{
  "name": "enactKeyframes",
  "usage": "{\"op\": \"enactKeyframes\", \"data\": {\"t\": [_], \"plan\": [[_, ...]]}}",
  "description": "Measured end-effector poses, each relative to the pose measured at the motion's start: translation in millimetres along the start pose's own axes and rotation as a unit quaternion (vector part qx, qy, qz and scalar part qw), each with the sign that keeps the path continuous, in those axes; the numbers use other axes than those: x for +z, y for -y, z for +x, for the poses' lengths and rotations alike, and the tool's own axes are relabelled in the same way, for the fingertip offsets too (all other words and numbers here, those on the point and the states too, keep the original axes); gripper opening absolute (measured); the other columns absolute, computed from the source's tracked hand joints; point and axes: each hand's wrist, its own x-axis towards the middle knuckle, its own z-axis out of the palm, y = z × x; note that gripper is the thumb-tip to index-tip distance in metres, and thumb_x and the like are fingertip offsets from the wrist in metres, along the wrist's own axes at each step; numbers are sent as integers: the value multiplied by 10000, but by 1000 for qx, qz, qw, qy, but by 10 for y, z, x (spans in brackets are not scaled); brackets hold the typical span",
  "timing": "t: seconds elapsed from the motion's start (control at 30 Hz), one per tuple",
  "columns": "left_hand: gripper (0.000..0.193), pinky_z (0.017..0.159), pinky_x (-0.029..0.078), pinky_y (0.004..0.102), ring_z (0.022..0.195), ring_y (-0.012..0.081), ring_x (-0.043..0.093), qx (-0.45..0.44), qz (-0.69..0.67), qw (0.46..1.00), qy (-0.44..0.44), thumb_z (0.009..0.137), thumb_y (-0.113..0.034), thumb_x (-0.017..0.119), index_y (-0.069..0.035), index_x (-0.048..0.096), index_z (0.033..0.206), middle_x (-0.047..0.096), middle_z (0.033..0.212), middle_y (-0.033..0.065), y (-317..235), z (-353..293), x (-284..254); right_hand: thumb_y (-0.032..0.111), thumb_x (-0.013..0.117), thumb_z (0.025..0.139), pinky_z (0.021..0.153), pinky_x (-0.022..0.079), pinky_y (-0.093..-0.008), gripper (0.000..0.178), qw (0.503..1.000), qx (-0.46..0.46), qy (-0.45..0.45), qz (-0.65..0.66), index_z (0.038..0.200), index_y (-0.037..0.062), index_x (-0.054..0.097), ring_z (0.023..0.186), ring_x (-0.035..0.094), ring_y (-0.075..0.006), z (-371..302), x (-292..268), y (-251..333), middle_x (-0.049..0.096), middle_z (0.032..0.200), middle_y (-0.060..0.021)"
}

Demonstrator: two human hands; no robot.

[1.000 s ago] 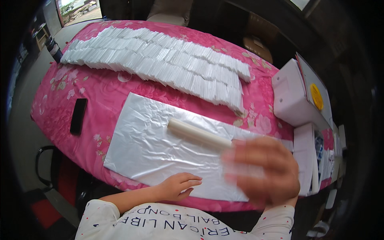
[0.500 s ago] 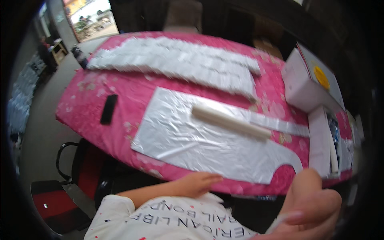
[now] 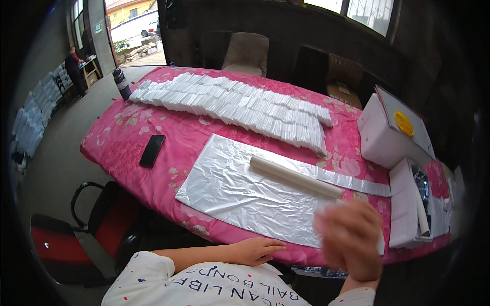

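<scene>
A silvery-white plastic sheet [image 3: 240,188] lies flat along the near side of the table. Across its upper part rests a long beige tube [image 3: 296,177], and a narrow folded strip [image 3: 357,182] of similar plastic reaches to the right beyond it. My left hand [image 3: 259,250] is at the table's near edge, just below the sheet, fingers stretched and holding nothing. Over the sheet's right end is my right hand [image 3: 352,237], raised and smeared by motion. Its fingers are too blurred to read, and it hides the sheet beneath it.
Rows of stacked white folded packets [image 3: 229,104] fill the far side of the pink floral tablecloth [image 3: 117,132]. A black phone [image 3: 152,151] lies left, with a dark bottle [image 3: 121,84] at the far corner. White foam boxes [image 3: 380,132] stand right. A red-black chair [image 3: 109,214] is near left.
My right hand has moved up and left from the lower right, over the sheet's end. The view has tilted upward. A pale streak across the sheet no longer shows. My left hand stays near the edge.
</scene>
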Motion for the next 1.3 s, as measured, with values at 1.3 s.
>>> {"op": "enactKeyframes", "data": {"t": [1.3], "plan": [[673,1072,197,442,1338,426,116,-74,5,995,-61,806,-315,581,-21,315,1350,83,1444,271,615,638,155,115,428,882,1033,304,-385,351,786,545,118,-266,1184,-52,496,1203,423,-336,-3822,-73,-1566,469,1265,-223]]}}
